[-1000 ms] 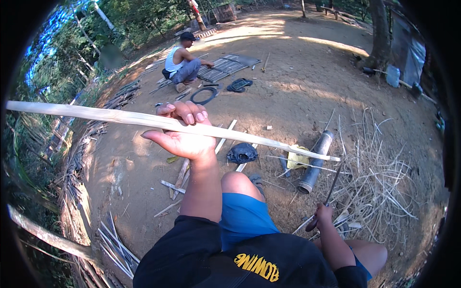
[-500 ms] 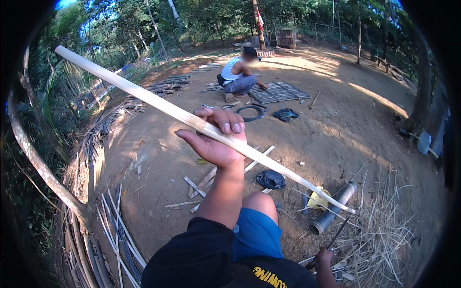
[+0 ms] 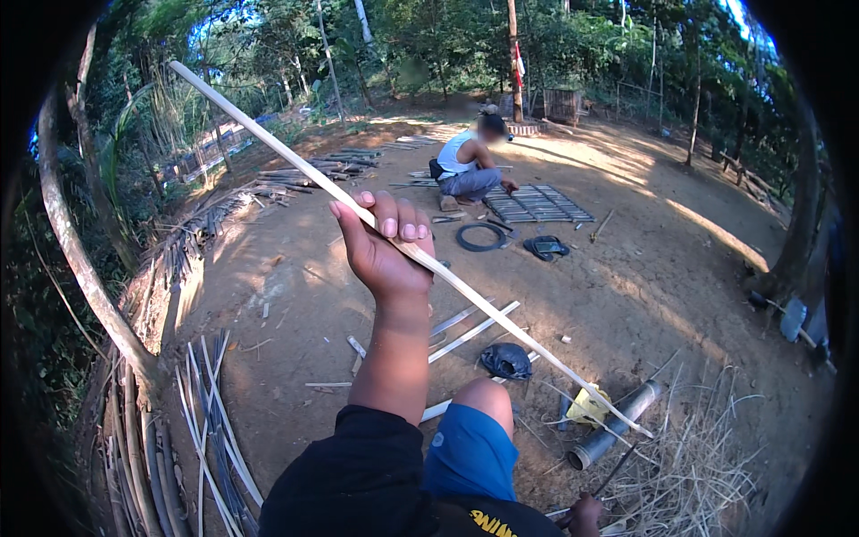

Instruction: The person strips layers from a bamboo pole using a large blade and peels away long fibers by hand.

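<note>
My left hand (image 3: 394,255) is raised in front of me, palm up, with its fingers curled round a long pale bamboo strip (image 3: 506,318). The strip slants across the view from far upper left to near lower right. At the lower edge my right hand (image 3: 586,515) grips a knife, whose dark narrow blade (image 3: 616,471) points up towards the strip's lower end. The handle is mostly hidden in the fist. Whether blade and strip touch, I cannot tell. Below the strip's near end lie a dark bamboo tube (image 3: 613,428) and a yellow piece (image 3: 588,405).
Pale shavings (image 3: 693,474) heap at the lower right. A black plastic bag (image 3: 506,361) sits among loose strips. Further off, a person (image 3: 467,167) squats at a slatted panel (image 3: 539,204), near a black coil (image 3: 480,237). Bamboo poles (image 3: 143,456) lie at left.
The strip has turned edge-on and looks thinner, and its near end is lower in view. My left fingers have closed further round it. The view has shifted slightly.
</note>
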The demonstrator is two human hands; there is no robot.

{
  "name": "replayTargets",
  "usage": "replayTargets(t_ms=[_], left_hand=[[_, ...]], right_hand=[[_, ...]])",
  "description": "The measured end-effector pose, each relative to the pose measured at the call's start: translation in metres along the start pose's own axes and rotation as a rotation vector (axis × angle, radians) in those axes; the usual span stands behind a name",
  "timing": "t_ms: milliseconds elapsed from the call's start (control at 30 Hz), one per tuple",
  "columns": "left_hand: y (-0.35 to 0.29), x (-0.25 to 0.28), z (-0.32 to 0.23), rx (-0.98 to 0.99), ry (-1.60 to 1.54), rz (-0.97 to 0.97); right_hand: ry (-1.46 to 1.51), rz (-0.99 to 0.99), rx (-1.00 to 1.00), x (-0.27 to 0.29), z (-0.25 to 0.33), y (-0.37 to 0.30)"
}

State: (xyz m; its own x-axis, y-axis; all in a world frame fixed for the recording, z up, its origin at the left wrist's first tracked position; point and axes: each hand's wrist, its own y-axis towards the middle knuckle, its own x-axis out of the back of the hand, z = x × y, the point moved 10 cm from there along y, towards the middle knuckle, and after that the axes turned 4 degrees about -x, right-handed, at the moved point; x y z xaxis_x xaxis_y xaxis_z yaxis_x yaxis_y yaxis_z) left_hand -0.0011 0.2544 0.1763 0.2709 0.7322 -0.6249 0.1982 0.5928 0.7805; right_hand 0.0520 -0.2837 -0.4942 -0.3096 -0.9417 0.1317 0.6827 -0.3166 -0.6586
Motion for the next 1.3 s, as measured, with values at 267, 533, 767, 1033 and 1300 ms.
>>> replayTargets(t_ms=[267, 533, 767, 1033, 1300], left_hand=[[-0.004, -0.017, 0.003, -0.112, -0.009, -0.114], [-0.044, -0.026, 0.059, -0.076, 0.112, -0.069], [-0.123, -0.063, 0.081, 0.327, -0.089, 0.346], [-0.189, -0.109, 0.048, 0.281, -0.076, 0.441], [-0.199, -0.103, 0.036, 0.237, -0.012, 0.358]], right_hand=[[-0.025, 0.017, 0.174, 0.018, -0.001, 0.029], [-0.016, 0.050, 0.204, -0.029, 0.090, -0.091], [-0.339, 0.045, 0.719, -0.022, 0.219, -0.203], [-0.505, 0.189, 0.650, -0.006, 0.216, -0.285], [-0.603, 0.491, 0.978, -0.045, 0.234, -0.378]])
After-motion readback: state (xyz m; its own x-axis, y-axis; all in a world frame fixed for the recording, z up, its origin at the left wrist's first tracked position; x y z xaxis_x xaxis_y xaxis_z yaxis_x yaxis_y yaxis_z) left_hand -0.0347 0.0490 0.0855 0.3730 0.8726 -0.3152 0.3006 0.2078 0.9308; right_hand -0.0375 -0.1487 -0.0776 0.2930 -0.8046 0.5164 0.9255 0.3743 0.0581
